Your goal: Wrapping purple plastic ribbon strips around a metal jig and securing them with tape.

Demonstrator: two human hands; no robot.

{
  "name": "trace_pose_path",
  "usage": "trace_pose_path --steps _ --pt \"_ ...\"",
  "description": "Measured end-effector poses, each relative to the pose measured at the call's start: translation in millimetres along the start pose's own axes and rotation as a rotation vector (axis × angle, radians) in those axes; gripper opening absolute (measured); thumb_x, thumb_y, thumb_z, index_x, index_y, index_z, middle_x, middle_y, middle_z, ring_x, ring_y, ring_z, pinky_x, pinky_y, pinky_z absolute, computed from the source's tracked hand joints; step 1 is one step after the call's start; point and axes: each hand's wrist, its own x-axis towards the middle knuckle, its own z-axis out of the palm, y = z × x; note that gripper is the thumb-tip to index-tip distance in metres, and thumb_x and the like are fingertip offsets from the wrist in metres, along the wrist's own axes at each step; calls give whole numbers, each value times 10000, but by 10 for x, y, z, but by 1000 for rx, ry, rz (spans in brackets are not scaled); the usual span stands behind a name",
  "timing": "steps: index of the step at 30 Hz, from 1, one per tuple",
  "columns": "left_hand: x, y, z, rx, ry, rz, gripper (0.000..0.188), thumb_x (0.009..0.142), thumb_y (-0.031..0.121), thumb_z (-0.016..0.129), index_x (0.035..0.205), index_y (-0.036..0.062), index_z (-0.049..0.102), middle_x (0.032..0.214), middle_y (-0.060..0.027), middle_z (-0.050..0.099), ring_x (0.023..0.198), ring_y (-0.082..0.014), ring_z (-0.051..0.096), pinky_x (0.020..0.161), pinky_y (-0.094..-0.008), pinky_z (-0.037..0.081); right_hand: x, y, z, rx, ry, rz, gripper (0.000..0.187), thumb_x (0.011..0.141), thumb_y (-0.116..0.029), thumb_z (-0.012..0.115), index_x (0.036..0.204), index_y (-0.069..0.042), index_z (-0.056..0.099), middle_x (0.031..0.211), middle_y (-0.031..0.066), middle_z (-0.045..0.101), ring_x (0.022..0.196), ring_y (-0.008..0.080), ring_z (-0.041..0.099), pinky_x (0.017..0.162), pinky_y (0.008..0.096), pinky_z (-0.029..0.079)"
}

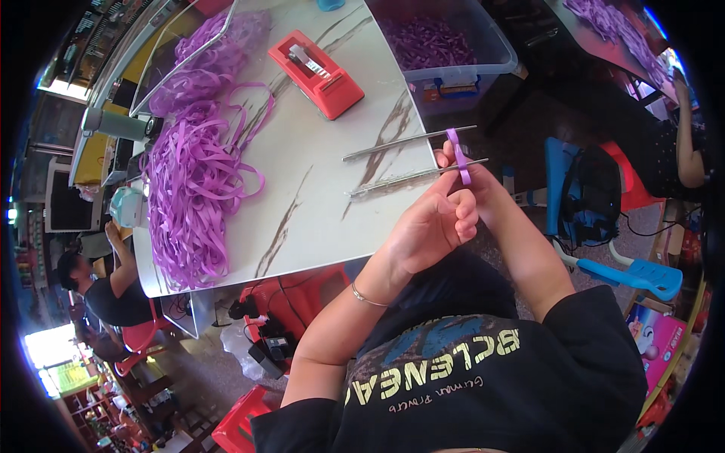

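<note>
Two thin metal rods (389, 147) stick out past the table's right edge, one above the other in the picture. A short piece of purple ribbon (460, 155) spans them near their tips. My left hand (434, 226), with a bracelet on its wrist, has its fingers curled just below the lower rod; what its fingertips hold, if anything, is hidden. Behind it, my right hand (479, 187) reaches up to the ribbon, fingertips showing between the rods and pinched at the ribbon. My left hand and the ribbon partly cover its fingers.
A large heap of purple ribbon (189, 189) covers the left of the marbled table (302, 219). A red tape dispenser (337, 97) stands near its middle. Beyond the right edge is a clear plastic bin (461, 73) of purple pieces. Other people sit at left and right.
</note>
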Motion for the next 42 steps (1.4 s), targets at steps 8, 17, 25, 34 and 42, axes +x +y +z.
trace_pose_path --steps 8,17,25,34,42 --pt "-23 -5 4 -24 24 18 450 805 105 484 1230 122 336 732 -6 403 643 -105 400 641 -237 380 -204 -275 851 -952 966 -110 387 917 -395 439 886 -53 617 729 -50 539 529 17 370 511 158 310" --pt "-27 -5 3 -31 32 8 435 809 118 496 1220 126 354 737 -4 404 646 -106 400 643 -238 384 -100 -204 1188 -1925 1105 -22 350 846 -330 577 830 14 645 708 28 611 646 90 534 608 239 419" --pt "-20 -6 -14 -33 3 5 449 817 111 491 1239 122 340 737 -3 402 648 -104 396 643 -235 384 -116 -325 1170 -1666 913 -97 206 840 -185 588 845 15 637 775 25 621 768 80 558 730 229 427" --pt "-15 -4 -11 -26 -1 0 469 817 114 492 1255 122 324 736 -2 399 648 -103 394 646 -232 383 -143 -417 1061 -1534 803 -56 170 854 -188 566 845 -27 621 771 -16 589 720 55 524 679 208 413" --pt "-17 -4 14 -18 24 6 409 803 108 484 1194 122 363 730 -1 396 643 -103 391 638 -239 373 -186 -484 830 -987 852 162 104 865 -225 566 881 -134 613 687 -90 521 560 -1 382 489 172 279"
